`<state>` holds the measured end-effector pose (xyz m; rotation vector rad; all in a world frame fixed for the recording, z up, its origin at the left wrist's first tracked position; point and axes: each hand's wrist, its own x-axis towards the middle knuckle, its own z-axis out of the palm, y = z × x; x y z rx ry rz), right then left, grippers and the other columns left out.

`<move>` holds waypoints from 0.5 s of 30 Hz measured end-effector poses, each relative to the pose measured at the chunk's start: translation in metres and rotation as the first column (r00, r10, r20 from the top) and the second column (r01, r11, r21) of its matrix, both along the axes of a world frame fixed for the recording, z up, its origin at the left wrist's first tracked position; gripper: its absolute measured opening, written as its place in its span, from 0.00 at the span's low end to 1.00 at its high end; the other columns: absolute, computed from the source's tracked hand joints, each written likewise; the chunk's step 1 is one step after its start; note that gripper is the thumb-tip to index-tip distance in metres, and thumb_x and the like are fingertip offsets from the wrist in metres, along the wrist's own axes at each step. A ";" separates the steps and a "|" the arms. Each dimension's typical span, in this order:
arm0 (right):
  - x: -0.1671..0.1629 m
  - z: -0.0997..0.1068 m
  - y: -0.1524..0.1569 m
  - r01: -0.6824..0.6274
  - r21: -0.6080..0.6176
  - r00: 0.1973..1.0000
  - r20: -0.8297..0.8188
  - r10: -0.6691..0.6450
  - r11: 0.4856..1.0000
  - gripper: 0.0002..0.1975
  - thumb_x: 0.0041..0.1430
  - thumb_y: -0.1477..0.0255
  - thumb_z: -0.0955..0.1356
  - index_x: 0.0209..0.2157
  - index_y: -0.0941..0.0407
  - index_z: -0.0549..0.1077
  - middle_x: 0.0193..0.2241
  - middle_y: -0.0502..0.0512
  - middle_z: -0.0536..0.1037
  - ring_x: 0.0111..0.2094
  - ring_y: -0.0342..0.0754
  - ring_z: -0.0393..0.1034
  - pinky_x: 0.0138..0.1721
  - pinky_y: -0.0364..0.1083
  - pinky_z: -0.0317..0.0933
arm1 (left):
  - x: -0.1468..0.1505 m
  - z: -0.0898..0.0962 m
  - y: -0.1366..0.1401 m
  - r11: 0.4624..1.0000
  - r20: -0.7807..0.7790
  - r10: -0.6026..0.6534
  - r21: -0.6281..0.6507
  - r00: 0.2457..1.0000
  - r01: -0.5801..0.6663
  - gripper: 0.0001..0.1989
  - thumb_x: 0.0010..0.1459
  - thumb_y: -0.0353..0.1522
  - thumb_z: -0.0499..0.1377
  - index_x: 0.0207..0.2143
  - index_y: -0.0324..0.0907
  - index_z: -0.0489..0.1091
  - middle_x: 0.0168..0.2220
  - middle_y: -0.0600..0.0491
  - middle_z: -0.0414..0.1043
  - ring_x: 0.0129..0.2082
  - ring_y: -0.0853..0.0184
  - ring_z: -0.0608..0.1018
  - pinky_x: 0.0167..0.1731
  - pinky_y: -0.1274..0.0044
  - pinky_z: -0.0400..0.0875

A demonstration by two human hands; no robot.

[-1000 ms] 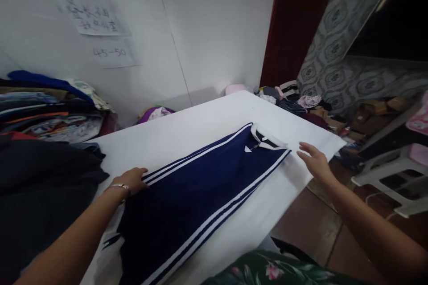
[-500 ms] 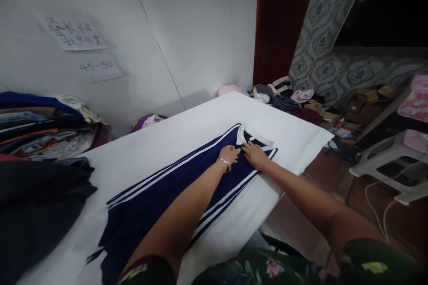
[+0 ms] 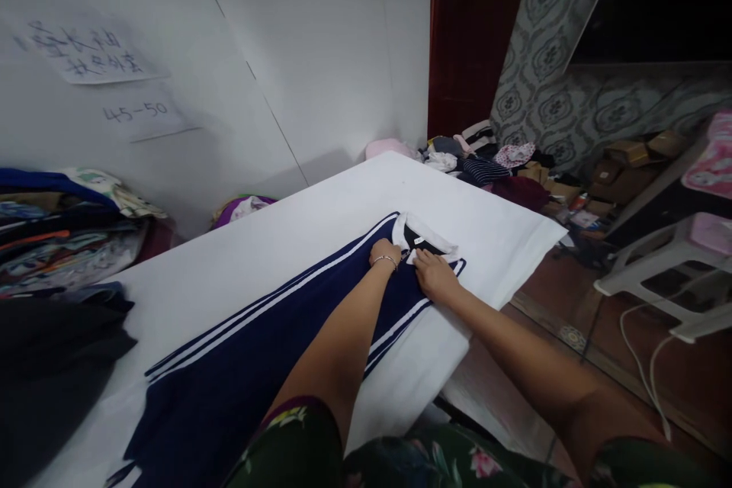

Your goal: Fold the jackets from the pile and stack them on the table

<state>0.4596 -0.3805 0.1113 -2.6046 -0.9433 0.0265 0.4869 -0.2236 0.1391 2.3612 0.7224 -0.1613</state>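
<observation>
Navy shirt point(image 3: 245, 351) laid flat on the white table point(image 3: 297, 238), collar point(image 3: 430, 229) toward the far end.
Left hand point(image 3: 385, 252) and right hand point(image 3: 437, 275) close together at the collar's open front, touching cloth; cannot tell either grip as pinched or loose.

We list: garment point(image 3: 274, 335), matt cloth; surface point(image 3: 303, 236), smooth matt white covering (cloth or paper, we cannot tell); bracelet point(image 3: 386, 258), shiny metal; notice point(image 3: 97, 57), paper; stool point(image 3: 663, 259), smooth plastic; boxes point(image 3: 609, 177), matt cardboard; screen point(image 3: 669, 15), dark, glossy.
</observation>
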 end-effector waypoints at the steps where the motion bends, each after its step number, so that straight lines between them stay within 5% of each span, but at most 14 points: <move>1: -0.003 -0.002 0.000 0.001 -0.016 1.000 0.017 0.000 1.000 0.20 0.63 0.73 0.57 0.54 0.62 0.66 0.61 0.65 0.60 0.62 0.59 0.52 0.59 0.56 0.46 | -0.001 0.000 0.000 0.999 0.001 -0.014 0.035 1.000 0.014 0.17 0.56 0.35 0.59 0.43 0.28 0.71 0.44 0.28 0.72 0.46 0.52 0.75 0.39 0.72 0.67; 8: 0.001 0.007 -0.001 -0.020 -0.059 1.000 -0.014 0.020 0.998 0.20 0.62 0.73 0.58 0.54 0.63 0.67 0.61 0.67 0.59 0.62 0.60 0.52 0.58 0.56 0.48 | -0.015 0.006 0.000 0.959 0.003 -0.137 0.252 0.991 0.131 0.18 0.59 0.32 0.54 0.50 0.31 0.63 0.46 0.28 0.70 0.49 0.52 0.74 0.46 0.66 0.64; 15: 0.011 0.011 0.013 -0.095 -0.042 0.994 -0.064 0.092 0.995 0.31 0.62 0.62 0.61 0.63 0.62 0.54 0.64 0.66 0.52 0.65 0.60 0.42 0.61 0.58 0.44 | -0.024 0.017 -0.002 0.926 -0.040 -0.267 0.264 0.963 0.268 0.17 0.56 0.35 0.58 0.45 0.35 0.70 0.45 0.34 0.73 0.47 0.51 0.75 0.44 0.67 0.67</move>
